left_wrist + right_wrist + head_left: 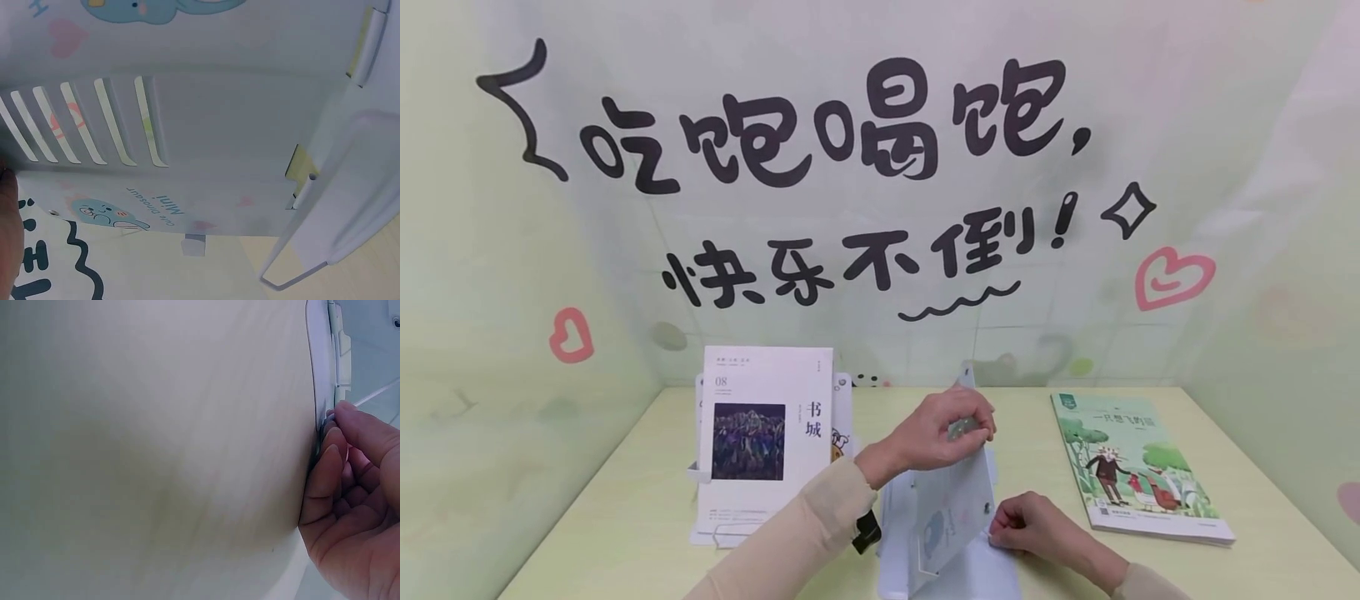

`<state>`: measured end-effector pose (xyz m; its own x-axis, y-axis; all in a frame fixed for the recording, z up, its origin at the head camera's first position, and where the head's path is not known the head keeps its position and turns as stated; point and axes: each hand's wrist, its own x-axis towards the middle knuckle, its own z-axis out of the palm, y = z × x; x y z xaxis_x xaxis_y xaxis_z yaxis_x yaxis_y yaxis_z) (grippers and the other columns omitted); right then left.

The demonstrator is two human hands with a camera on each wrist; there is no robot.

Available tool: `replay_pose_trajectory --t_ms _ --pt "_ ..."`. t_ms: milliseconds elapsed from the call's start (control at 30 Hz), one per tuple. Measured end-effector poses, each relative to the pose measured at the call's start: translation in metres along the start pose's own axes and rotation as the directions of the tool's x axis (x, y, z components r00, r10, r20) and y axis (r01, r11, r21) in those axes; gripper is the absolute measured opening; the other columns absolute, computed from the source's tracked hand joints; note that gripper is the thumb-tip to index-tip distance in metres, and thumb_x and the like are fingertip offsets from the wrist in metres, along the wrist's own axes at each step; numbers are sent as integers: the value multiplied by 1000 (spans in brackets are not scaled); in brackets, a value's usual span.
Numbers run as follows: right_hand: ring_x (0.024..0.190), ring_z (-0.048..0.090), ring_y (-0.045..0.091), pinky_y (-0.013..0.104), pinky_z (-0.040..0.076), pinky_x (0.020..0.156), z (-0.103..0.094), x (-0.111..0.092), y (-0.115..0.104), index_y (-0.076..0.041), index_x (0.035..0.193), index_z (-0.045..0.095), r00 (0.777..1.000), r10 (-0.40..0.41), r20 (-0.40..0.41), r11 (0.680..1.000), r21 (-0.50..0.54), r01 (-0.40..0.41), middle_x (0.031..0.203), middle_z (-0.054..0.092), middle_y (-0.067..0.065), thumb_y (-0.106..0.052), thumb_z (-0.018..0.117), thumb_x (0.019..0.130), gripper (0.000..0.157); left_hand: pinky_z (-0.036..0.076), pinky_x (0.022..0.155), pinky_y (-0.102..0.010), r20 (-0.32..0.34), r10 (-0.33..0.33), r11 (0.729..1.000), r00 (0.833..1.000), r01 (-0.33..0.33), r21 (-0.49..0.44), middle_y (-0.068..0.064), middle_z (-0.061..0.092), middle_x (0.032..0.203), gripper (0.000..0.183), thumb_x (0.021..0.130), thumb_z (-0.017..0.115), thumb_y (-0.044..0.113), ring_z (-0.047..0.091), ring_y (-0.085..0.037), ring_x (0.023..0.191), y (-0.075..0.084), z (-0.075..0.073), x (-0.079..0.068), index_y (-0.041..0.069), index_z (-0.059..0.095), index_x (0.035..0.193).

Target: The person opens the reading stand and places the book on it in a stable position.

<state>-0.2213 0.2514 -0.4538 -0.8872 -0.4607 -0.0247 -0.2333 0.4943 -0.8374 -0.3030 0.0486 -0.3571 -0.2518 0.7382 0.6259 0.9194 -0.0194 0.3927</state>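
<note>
A pale blue book stand [955, 508] with dinosaur print is at the front middle of the table, its panel raised at a steep angle over a flat base. My left hand [943, 429] grips the panel's upper part with curled fingers. In the left wrist view, the stand's panel [237, 119] shows slots, and a wire page holder [300, 278] sticks out. My right hand [1037, 525] pinches the right edge of the base. The right wrist view shows thumb and fingertips of the right hand [362, 512] on that base [320, 356], low against the table.
On the left, a white magazine [812, 492] stands upright on another stand [844, 396]. A green picture book [1138, 467] lies flat on the right of the table [625, 500]. Behind is a printed curtain [850, 333].
</note>
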Motion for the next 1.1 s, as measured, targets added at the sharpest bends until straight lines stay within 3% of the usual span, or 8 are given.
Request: replay_pose_trajectory --t_ms 733,933,1033,1100 --pt "55 44 -2 13 36 50 0 0 0 -4 75 62 1000 23 -8 1000 -12 -23 64 53 -8 -11 67 85 14 42 94 -19 11 14 999 1000 -14 41 2 63 94 8 90 54 9 55 -8 101 2 4 3 14 60 87" --pt "59 42 -3 17 35 51 4 -10 -4 -4 82 59 995 -14 -102 998 -62 8 68 50 -8 -13 67 85 12 42 94 -19 15 5 999 1000 -6 43 2 63 96 7 90 54 10 55 -8 102 2 5 3 14 60 89" --pt "61 43 -2 18 38 53 9 -18 -8 -3 89 56 989 -12 -148 1000 -19 10 72 50 -6 -12 65 86 14 44 95 -22 -25 -34 999 999 35 20 -1 65 104 10 91 55 10 56 -11 107 3 4 1 11 62 98" --pt "63 45 -2 18 40 54 12 -24 -13 -1 92 55 988 -18 -153 999 32 23 73 51 -5 -12 64 87 16 44 98 -27 -95 -110 994 989 109 -22 -6 64 112 18 91 56 11 56 -16 113 1 3 -1 7 62 108"
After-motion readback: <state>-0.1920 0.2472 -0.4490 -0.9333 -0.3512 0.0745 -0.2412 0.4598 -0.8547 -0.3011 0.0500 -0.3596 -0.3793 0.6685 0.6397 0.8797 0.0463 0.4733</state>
